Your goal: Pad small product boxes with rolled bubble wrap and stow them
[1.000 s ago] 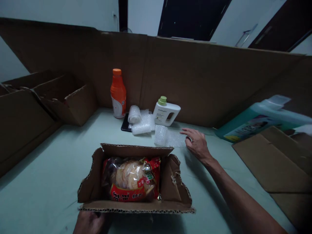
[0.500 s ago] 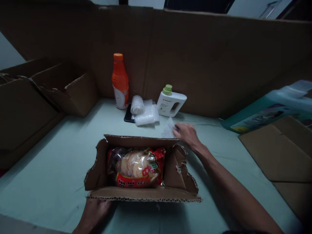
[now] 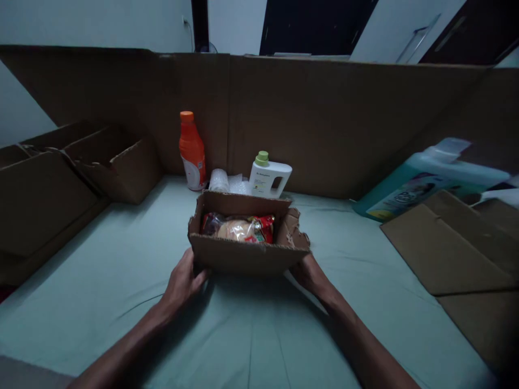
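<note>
An open cardboard box (image 3: 243,259) with ragged edges is held between both hands, tilted so its inside shows. Within it lies a clear and red bag of round crackers (image 3: 239,229). My left hand (image 3: 184,278) grips the box at its lower left corner, thumb along the front. At the lower right corner my right hand (image 3: 307,274) holds the box, its fingertips hidden behind and beneath it. Just past the box's far edge is bubble wrap (image 3: 220,181), partly covered by the box. A white bottle with a green cap (image 3: 263,178) stands behind it.
An orange bottle (image 3: 192,154) stands against the tall cardboard wall (image 3: 316,119). Open cardboard boxes (image 3: 121,167) sit on the left. At the right a big jug of teal liquid (image 3: 421,186) leans beside a folded cardboard piece (image 3: 450,248). Pale green cloth (image 3: 243,335) covers the surface.
My right hand has left the small bubble wrap piece beyond the box and come back to the box's right corner. The box sits farther away and is tipped differently. The view has tilted up.
</note>
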Tool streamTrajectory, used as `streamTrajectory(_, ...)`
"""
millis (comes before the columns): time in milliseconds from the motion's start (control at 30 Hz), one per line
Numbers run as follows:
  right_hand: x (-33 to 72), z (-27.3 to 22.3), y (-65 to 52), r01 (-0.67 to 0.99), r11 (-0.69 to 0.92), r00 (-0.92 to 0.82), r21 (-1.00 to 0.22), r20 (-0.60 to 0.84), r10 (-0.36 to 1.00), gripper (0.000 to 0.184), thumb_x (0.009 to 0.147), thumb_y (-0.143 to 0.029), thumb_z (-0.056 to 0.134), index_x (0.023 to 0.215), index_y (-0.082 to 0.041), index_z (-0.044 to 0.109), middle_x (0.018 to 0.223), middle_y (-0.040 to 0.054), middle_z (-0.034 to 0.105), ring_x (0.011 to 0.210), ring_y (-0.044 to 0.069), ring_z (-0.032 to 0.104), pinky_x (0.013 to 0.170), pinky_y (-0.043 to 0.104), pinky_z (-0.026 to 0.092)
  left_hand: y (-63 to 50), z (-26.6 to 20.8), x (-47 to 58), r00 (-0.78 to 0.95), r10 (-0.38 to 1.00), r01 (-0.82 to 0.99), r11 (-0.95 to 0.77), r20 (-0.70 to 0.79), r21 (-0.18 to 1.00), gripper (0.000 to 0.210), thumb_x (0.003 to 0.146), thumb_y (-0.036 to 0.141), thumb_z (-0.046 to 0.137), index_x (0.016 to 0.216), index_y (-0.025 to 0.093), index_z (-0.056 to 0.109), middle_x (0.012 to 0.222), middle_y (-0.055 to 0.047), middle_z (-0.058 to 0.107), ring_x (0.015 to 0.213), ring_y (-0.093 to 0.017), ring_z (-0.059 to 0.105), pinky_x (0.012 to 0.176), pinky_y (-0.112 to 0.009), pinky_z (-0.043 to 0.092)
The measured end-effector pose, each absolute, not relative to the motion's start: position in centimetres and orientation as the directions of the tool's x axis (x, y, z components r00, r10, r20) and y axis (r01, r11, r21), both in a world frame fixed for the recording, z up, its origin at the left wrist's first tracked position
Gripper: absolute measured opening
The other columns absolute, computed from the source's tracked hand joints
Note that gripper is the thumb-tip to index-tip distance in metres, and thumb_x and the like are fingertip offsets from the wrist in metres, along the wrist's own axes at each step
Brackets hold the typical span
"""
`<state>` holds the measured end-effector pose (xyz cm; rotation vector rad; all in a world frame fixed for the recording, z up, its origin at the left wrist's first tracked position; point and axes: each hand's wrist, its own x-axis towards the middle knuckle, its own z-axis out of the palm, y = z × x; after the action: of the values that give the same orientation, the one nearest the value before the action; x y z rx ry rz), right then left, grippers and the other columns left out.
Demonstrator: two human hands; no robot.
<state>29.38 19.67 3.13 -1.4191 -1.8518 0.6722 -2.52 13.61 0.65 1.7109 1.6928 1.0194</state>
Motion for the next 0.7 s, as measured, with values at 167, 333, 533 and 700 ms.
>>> streamTrajectory(167,29.8,3.9,23.3,0.694,0.281,-0.192,-0.663,0.206,0.96,0.02,0.08,-0.029,0.046,0.077,-0.022,0.064,0.079,0.0054,0.073,0.075,0.024,0.064,0.07,0.033,0.05,19.5,0.8,-1.7,-0.066,0.987,0.548,-0.088,0.148,0.832,0.058,0.08,0.025,0.059,0.136,0.015,0.052,0.123,-0.014,0.068,0.111,-0.03,0.065,0.096,-0.042,0.05)
streamTrajectory(333,32.3,5.2,18.2,0.775,0.253,-0.249,-0.58,0.088,0.965,0.027,0.087,-0.036,0.047,0.087,-0.021,0.07,0.065,0.0022,0.065,0.059,0.021,0.058,0.059,0.031,0.045,15.3,-0.1,-1.5,-0.211,0.967,0.509,-0.017,0.144,0.861,0.069,0.083,0.035,0.065,0.146,0.017,0.044,0.135,-0.018,0.061,0.125,-0.031,0.059,0.103,-0.047,0.047)
streamTrajectory(533,27.6,4.8,10.2,0.802,0.442,-0.523,-0.401,-0.117,0.844,0.058,0.089,-0.014,0.046,0.146,-0.026,0.05,0.097,0.0072,0.076,0.079,0.023,0.068,0.076,0.034,0.048,6.6,0.7,1.5,0.021,0.996,0.31,0.071,-0.082,0.948,0.069,0.082,0.048,0.065,0.141,0.014,0.05,0.127,-0.018,0.066,0.11,-0.028,0.067,0.094,-0.043,0.054)
streamTrajectory(700,21.4,4.3,6.3,0.694,0.657,-0.719,-0.295,-0.237,0.653,0.044,0.092,-0.014,0.054,0.136,-0.018,0.059,0.103,0.0123,0.072,0.093,0.026,0.066,0.098,0.045,0.043,6.4,1.4,3.2,0.035,0.991,0.396,0.103,-0.127,0.913,0.066,0.077,0.039,0.065,0.137,0.014,0.054,0.121,-0.013,0.07,0.107,-0.029,0.066,0.092,-0.04,0.053)
